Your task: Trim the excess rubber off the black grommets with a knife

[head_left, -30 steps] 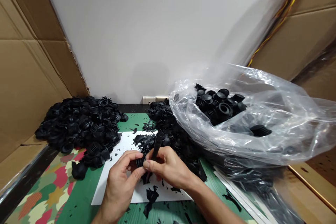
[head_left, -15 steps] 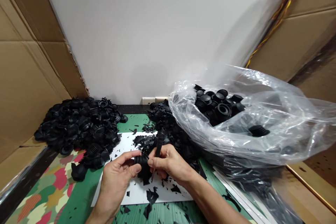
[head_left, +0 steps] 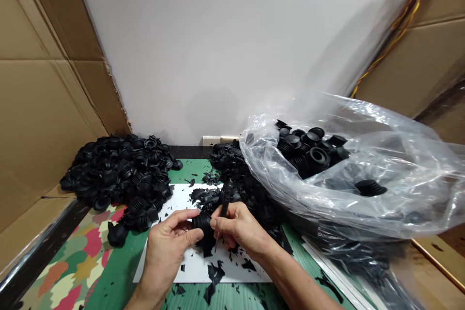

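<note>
Between the thumb and fingers of my left hand [head_left: 170, 235] is a ribbed black rubber bellows piece [head_left: 202, 223], with ragged rubber hanging below it. My right hand [head_left: 236, 227] grips a slim dark tool [head_left: 225, 197] like a pen; its thin metal tip [head_left: 218, 242] points down beside the rubber piece. Whether the tip is a blade or tweezers I cannot tell. Both hands are over a white sheet [head_left: 181, 271] strewn with black rubber scraps [head_left: 214, 278].
A heap of black ribbed rubber pieces [head_left: 119, 169] lies at the left. Rubber scraps [head_left: 232, 160] are piled behind my hands. At the right, a clear plastic bag [head_left: 327, 198] holds more pieces [head_left: 305, 147]. Cardboard [head_left: 32, 106] stands at the left, and a pale wall [head_left: 232, 48] behind.
The whole view has shifted slightly, so everything appears a little further right. My hands keep the same grip on the rubber piece and the tool.
</note>
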A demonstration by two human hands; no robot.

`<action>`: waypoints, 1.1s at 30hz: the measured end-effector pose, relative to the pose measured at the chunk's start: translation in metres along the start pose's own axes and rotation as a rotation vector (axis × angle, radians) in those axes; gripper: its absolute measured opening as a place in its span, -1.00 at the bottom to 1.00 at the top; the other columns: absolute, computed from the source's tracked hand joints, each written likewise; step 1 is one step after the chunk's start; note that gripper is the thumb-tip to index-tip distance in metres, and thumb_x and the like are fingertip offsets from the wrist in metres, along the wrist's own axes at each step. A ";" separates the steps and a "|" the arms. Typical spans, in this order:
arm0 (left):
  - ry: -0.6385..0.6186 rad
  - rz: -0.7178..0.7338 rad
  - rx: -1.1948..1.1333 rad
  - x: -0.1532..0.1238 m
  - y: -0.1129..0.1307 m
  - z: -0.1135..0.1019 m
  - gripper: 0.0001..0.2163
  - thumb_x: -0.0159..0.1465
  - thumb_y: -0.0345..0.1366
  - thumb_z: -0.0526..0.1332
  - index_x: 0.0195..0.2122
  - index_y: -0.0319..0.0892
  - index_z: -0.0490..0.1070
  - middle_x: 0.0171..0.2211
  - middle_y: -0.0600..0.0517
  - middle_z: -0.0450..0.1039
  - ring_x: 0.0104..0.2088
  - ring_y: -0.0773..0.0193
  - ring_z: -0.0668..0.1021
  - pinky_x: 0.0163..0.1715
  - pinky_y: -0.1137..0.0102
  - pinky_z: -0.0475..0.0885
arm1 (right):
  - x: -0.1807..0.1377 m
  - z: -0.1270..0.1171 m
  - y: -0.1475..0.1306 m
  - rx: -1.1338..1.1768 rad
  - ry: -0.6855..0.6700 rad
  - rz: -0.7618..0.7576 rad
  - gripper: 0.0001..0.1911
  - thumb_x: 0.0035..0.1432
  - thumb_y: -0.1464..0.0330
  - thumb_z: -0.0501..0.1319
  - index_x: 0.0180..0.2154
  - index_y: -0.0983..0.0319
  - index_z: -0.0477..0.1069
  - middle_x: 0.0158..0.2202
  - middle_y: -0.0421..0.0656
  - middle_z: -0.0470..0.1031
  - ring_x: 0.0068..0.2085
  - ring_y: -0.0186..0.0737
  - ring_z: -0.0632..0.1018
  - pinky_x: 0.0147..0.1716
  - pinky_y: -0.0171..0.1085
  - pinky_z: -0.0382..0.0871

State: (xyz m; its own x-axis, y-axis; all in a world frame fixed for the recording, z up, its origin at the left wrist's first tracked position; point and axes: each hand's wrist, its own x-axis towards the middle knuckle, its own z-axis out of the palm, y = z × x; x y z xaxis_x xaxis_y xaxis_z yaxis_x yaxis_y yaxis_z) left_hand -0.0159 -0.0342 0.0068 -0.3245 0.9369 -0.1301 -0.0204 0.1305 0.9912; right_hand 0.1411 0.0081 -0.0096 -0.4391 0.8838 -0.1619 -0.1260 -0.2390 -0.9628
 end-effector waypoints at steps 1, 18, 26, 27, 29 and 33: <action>-0.002 0.001 0.001 0.000 0.000 0.000 -0.69 -0.30 -0.36 0.44 -0.43 -0.21 0.63 -0.64 0.07 0.51 -0.65 0.43 0.36 -0.64 0.54 0.30 | 0.000 0.000 0.000 0.001 0.002 -0.001 -0.79 -0.16 0.28 0.29 -0.62 0.29 0.40 -0.73 -0.29 0.36 -0.77 -0.49 0.22 -0.78 -0.43 0.04; -0.009 -0.048 -0.040 0.000 0.001 0.002 -0.64 -0.23 -0.25 0.45 -0.36 -0.25 0.57 -0.71 0.08 0.47 -0.70 0.40 0.41 -0.71 0.56 0.28 | -0.001 0.003 -0.004 0.016 0.024 -0.050 -0.71 -0.16 0.19 0.33 -0.49 0.31 0.45 -0.69 -0.31 0.34 -0.74 -0.50 0.19 -0.75 -0.42 0.09; -0.068 -0.133 -0.180 0.002 -0.003 -0.001 -0.54 -0.18 0.06 0.43 -0.58 -0.29 0.41 -0.73 0.05 0.39 -0.74 0.42 0.40 -0.80 0.60 0.16 | -0.012 0.012 -0.006 -0.316 0.044 -0.271 -0.84 -0.02 0.35 0.26 -0.36 0.29 0.52 -0.49 -0.21 0.46 -0.45 -0.31 0.43 -0.45 -0.36 0.30; -0.081 -0.134 -0.180 0.002 -0.004 -0.001 -0.54 -0.17 0.06 0.42 -0.60 -0.28 0.39 -0.72 0.06 0.39 -0.74 0.41 0.41 -0.82 0.60 0.14 | -0.012 0.014 -0.005 -0.333 0.047 -0.295 -0.88 -0.01 0.37 0.25 -0.40 0.28 0.52 -0.50 -0.21 0.45 -0.45 -0.31 0.42 -0.46 -0.36 0.29; -0.111 -0.137 -0.146 0.002 -0.006 -0.001 -0.55 -0.10 0.07 0.38 -0.59 -0.27 0.38 -0.74 0.09 0.35 -0.77 0.44 0.37 -0.83 0.61 0.08 | -0.012 0.017 -0.005 -0.319 0.057 -0.314 -0.88 0.00 0.37 0.22 -0.49 0.28 0.48 -0.56 -0.23 0.41 -0.49 -0.32 0.38 -0.49 -0.37 0.26; -0.111 0.028 -0.029 0.002 -0.009 -0.002 -0.62 -0.08 -0.11 0.43 -0.31 -0.24 0.48 -0.62 0.08 0.46 -0.74 0.48 0.33 -0.77 0.58 0.19 | -0.011 0.016 -0.007 -0.208 0.075 -0.246 -0.81 -0.01 0.30 0.22 -0.56 0.27 0.40 -0.64 -0.27 0.29 -0.56 -0.37 0.29 -0.55 -0.38 0.20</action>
State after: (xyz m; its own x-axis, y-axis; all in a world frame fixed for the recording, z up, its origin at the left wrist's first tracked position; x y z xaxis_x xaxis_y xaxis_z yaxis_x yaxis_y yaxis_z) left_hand -0.0179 -0.0338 -0.0019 -0.2188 0.9704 -0.1025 -0.0409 0.0958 0.9946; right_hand 0.1328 -0.0059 0.0021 -0.3502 0.9338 0.0731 -0.0327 0.0658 -0.9973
